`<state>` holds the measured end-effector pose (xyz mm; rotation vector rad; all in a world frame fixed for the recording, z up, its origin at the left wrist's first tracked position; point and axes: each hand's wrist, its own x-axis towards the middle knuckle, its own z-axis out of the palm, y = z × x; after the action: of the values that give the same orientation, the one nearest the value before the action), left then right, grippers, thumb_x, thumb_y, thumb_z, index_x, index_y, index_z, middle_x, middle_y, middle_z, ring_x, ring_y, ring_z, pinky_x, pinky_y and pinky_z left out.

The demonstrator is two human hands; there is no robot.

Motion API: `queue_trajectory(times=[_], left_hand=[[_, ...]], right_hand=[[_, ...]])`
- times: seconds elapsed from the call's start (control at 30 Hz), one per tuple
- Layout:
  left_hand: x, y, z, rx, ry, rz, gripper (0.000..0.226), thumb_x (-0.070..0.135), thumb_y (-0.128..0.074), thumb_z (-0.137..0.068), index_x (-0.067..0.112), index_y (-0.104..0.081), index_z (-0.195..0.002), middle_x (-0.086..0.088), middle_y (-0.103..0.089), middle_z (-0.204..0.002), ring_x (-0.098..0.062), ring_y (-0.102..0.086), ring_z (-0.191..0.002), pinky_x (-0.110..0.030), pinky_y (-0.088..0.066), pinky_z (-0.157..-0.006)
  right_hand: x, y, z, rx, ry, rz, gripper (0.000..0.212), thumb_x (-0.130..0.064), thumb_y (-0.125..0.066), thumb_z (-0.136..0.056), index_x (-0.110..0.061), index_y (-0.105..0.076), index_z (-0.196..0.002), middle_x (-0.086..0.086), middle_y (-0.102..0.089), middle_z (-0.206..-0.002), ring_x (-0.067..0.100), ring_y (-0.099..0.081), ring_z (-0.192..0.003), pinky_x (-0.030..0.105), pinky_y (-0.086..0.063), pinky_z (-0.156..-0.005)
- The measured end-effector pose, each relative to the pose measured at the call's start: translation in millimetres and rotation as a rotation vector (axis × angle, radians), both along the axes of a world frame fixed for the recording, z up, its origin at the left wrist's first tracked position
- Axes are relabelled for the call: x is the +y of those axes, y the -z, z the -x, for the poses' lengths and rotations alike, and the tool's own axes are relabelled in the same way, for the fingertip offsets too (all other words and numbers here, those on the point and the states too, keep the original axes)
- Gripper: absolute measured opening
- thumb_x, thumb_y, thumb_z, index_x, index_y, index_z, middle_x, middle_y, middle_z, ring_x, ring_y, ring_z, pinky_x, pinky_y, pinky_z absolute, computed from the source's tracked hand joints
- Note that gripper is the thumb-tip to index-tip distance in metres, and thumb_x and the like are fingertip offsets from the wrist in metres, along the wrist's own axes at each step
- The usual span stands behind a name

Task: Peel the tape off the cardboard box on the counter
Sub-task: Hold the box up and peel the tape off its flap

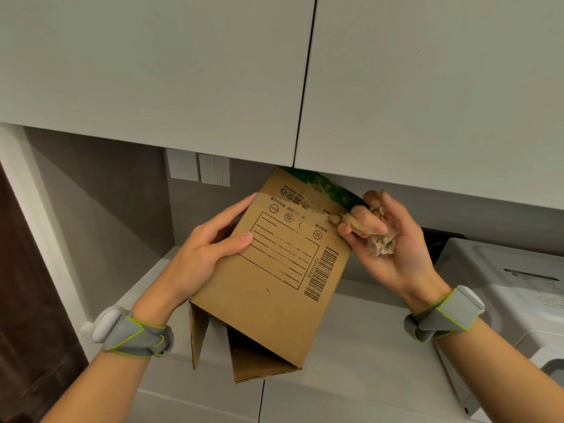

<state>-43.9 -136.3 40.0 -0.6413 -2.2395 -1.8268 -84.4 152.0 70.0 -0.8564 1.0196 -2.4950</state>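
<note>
I had the cardboard box (274, 285) lifted off the bench (351, 331) and tilted, its open flaps hanging toward me. My left grip (210, 248) clamped its left edge, thumb flat across the printed face and fingers wrapped behind. My right grip (387, 236) was closed on the tape (332, 219), pinching a strip where it left the box's upper right edge, with a crumpled wad (380, 244) of peeled tape bunched in the palm.

The main risk, as I judged it, was the strip snapping. It looked thin and stretched, and a sharp tug at a steep angle could have left a stub stuck to the board with nothing to catch. Pulling hard could also have torn off more of the paper skin; the surface near the strip already looked scuffed and fuzzy. The wad might have stuck to my fingers and fouled the pinch. With only one edge held, the box could have twisted out of my left grip, or its top corner knocked the cabinet (427, 87) just above.

The board was matte brown corrugated, stiff, sharply creased, and printed with black lines and a barcode. The tape was glossy, translucent and wrinkled.
</note>
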Motion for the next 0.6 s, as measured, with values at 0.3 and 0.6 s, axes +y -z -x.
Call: queue_trajectory(times=[0.3,0.6], left_hand=[[-6.1,5.8,-9.5,0.014,0.019,-0.005,0.06,0.021,-0.055,-0.096,0.041,-0.043,-0.151,0.019,-0.065,-0.138,-0.008,-0.064,-0.123,-0.018,-0.052,-0.093],[-19.6,32.9,-22.4,0.052,0.011,-0.006,0.058,0.023,-0.054,-0.097,0.044,-0.047,-0.15,0.011,-0.06,-0.146,-0.014,-0.06,-0.13,-0.022,-0.051,-0.099]], right_hand=[[6.6,-5.6,-14.5,0.193,0.32,-0.164,0.043,-0.012,-0.09,-0.072,-0.012,-0.054,-0.096,0.005,-0.06,-0.068,0.025,-0.068,-0.086,0.05,-0.048,-0.108],[5.6,-10.2,-24.6,0.303,0.539,-0.239,0.033,0.02,-0.059,-0.084,-0.012,-0.056,-0.091,0.005,-0.042,-0.072,0.022,-0.059,-0.069,0.032,-0.052,-0.067]])
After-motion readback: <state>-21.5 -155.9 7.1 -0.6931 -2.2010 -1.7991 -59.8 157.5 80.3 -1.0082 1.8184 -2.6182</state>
